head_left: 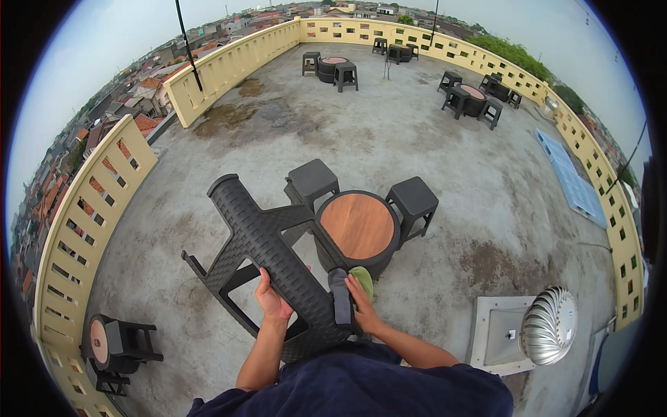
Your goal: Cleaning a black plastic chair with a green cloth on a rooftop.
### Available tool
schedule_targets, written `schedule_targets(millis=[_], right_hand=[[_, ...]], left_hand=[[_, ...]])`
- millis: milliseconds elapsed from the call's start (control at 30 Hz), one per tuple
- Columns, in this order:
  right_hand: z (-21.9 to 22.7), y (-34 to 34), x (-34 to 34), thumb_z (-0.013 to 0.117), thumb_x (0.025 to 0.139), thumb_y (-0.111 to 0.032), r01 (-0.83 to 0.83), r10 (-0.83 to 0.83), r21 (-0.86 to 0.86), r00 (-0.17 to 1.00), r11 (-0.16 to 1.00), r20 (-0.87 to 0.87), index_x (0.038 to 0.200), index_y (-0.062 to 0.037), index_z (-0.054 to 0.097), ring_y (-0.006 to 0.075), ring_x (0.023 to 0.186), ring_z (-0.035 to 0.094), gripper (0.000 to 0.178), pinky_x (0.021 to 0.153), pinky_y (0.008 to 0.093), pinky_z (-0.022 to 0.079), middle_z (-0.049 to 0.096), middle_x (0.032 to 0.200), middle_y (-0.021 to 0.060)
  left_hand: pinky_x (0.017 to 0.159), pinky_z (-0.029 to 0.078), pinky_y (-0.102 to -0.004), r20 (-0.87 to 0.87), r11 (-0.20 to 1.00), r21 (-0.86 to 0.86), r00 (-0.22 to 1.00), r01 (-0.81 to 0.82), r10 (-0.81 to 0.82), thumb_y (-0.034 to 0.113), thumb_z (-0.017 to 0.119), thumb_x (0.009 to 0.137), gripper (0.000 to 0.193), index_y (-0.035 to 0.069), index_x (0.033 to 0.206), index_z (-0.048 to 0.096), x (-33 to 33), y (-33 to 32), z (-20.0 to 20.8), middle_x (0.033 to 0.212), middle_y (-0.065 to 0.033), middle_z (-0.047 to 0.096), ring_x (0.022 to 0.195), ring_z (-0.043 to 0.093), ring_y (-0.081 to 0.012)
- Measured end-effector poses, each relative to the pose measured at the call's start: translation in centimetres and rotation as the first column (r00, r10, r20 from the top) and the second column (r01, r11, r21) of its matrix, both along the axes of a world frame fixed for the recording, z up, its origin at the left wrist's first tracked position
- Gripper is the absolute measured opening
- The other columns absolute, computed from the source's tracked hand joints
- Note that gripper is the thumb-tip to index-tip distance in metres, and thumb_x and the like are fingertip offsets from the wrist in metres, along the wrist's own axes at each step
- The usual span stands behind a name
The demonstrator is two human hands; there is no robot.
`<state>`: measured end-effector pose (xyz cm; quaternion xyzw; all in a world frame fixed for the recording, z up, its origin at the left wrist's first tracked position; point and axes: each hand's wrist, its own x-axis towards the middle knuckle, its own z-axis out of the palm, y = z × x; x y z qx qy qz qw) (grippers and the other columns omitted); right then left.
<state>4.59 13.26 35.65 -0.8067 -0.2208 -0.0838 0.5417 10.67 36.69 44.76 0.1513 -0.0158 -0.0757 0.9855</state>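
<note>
Nearest cam: wearer's navy shirt [375, 388], bottom edge, both bare forearms out past it. Black plastic chair [267, 243], woven-look surface, is right in front of it, tipped at an angle, held up in both hands; lower end approx at the shirt. L hand [274, 302]: grasping chair at an edge of the woven panel, thumb on near face, other fingers mostly hidden behind. R hand [362, 306]: fingers bent over a grey-and-green cloth [341, 297], holding it against chair's right side; can't tell if cloth is 1 pc or 2.

Just beyond chair: round table [358, 226], wood-look top, dark drum-type base, chair overlaps its left side in view. 2 dark stools w/ it: one behind-left [313, 179], one right [415, 197], both upright.

Lower R: silver turbine vent [551, 326] beside/on a pale square base [485, 335]. Lower L: 2nd round table [99, 340] + dark stools by the wall.

Further out: blue pallet [570, 175] flat nr R wall, more table/stool sets at far end. All on stained grey concrete roof [451, 167], cream perforated parapet [236, 62] around, rooftops + hazy sky past it.
</note>
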Motion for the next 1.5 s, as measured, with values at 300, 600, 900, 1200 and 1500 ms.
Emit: schedule_targets(millis=[300, 600, 900, 1200, 1500], right_hand=[[-0.6, 3.0, -1.0, 0.058, 0.091, -0.027, 0.082, -0.117, -0.201, 0.978, 0.976, -0.17, 0.147, -0.0116, 0.04, 0.0375, 0.146, 0.023, 0.06, 0.117, 0.0472, 0.018, 0.032, 0.155, 0.0143], [-0.5, 0.2, 3.6, 0.048, 0.099, -0.014, -0.207, -0.169, -0.801, 0.919, 0.562, -0.355, 0.144, -0.0063, 0.042, 0.0223, 0.138, 0.038, 0.046, 0.117, 0.0372, 0.025, 0.041, 0.15, 0.0099], [-5.4, -1.0, 2.4, 0.039, 0.104, -0.028, 0.203, -0.402, -0.549, 0.875, 0.811, -0.271, 0.139, -0.0035, 0.043, 0.0209, 0.121, 0.05, 0.043, 0.104, 0.0316, 0.039, 0.053, 0.133, 0.0101], [-10.7, -3.6, 11.6, 0.033, 0.105, -0.036, 0.384, -0.405, -0.179, 0.909, 0.906, -0.099, 0.122, -0.007, 0.056, 0.0197, 0.104, 0.053, 0.04, 0.09, 0.0333, 0.045, 0.058, 0.111, 0.0057], [-5.0, -8.9, 16.8, 0.036, 0.103, -0.052, 0.611, -0.265, 0.285, 0.652, 0.738, -0.71, 0.153, -0.0064, 0.026, 0.0218, 0.124, 0.048, 0.068, 0.103, 0.0336, 0.037, 0.045, 0.142, 0.0051]], left_hand=[[0.097, 0.045, -0.0625, 0.025, 0.996, 0.052, 0.997, 0.074, -0.076, 0.051, 0.042, 0.1, 0.063, 0.0, 0.136, 0.044, 0.0, -0.1, 0.6, 0.128, -0.0227, 0.057, 0.119, 0.053, -0.0498], [0.093, 0.047, -0.0638, 0.001, 0.994, 0.102, 1.0, 0.029, -0.029, 0.052, 0.043, 0.098, 0.067, -0.001, 0.139, 0.041, -1.2, -0.5, 0.9, 0.13, -0.0253, 0.054, 0.118, 0.052, -0.0526], [0.096, 0.045, -0.0647, -0.042, 0.994, 0.075, 0.996, 0.085, -0.082, 0.053, 0.044, 0.098, 0.067, 0.0, 0.14, 0.041, -2.4, 0.2, 2.0, 0.128, -0.0243, 0.055, 0.119, 0.051, -0.0537], [0.094, 0.049, -0.0613, 0.012, 0.952, 0.078, 0.955, 0.295, -0.297, 0.055, 0.043, 0.098, 0.073, -0.004, 0.141, 0.036, -2.6, -1.1, 2.0, 0.132, -0.0275, 0.052, 0.12, 0.051, -0.0531], [0.095, 0.049, -0.0605, 0.065, 0.926, 0.044, 0.923, 0.376, -0.378, 0.06, 0.04, 0.096, 0.08, -0.003, 0.144, 0.032, -3.0, -2.3, 2.9, 0.134, -0.0274, 0.05, 0.12, 0.051, -0.0531]])
